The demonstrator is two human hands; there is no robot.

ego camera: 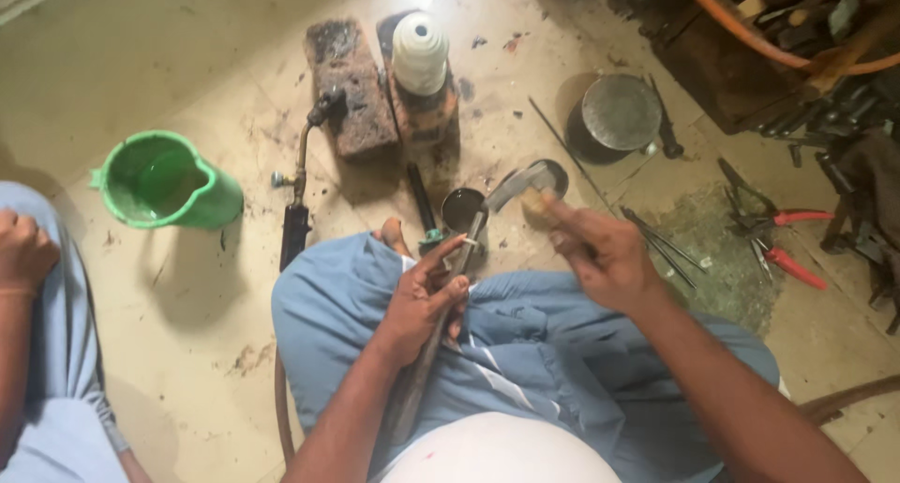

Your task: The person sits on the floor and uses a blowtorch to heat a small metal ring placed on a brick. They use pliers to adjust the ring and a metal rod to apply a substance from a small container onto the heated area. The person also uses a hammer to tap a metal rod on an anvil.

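Observation:
My left hand (424,295) grips a long dark metal rod (427,352) that lies across my lap, pinching a small pale piece against it near its top. My right hand (600,253) is closed around the wooden handle of a small hammer (517,185), whose grey metal head hangs just above the rod's upper end. A round dark tin (459,208) sits on the floor right behind the rod. My knees are covered in blue cloth.
A green plastic jug (164,183) stands at left, and a gas torch (302,178) lies by a charred brick (347,84). A white ribbed cylinder (419,52) stands behind, with a metal bowl (619,115), red-handled pliers (783,244) and a cluttered dark box at right. Another person's hand (23,253) rests at far left.

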